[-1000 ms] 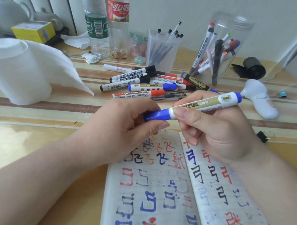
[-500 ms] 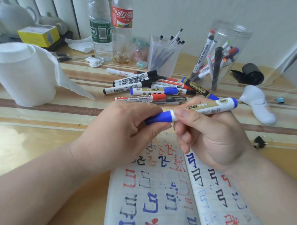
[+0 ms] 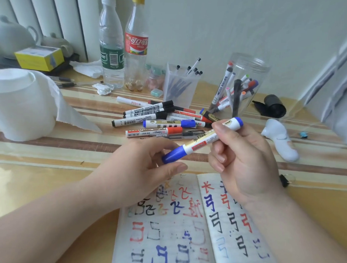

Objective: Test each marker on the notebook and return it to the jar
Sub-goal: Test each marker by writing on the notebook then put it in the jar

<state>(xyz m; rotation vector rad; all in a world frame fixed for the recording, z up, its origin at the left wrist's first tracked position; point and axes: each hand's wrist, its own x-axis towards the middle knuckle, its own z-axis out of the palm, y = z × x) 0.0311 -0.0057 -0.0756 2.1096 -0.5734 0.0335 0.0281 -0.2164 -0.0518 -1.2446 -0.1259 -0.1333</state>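
Note:
A blue-capped white marker (image 3: 202, 140) hangs tilted above the open notebook (image 3: 176, 237), whose pages carry red, blue and black test marks. My right hand (image 3: 244, 163) grips the marker's barrel. My left hand (image 3: 145, 167) pinches its blue cap at the lower end; the cap is still on. Behind them several markers (image 3: 159, 119) lie in a loose pile on the table. The clear jar (image 3: 239, 84) stands at the back right with several markers inside.
A paper roll (image 3: 22, 104) stands at left, two plastic bottles (image 3: 122, 47) at the back, and a clear cup of pens (image 3: 180, 84) beside the jar. A white device (image 3: 280, 141) and a black roll (image 3: 274, 105) lie at right. A binder clip (image 3: 284, 180) sits near my right wrist.
The marker has tipped more steeply, its far end raised and cap end lowered. Both hands keep their hold, and my head has drawn back a little.

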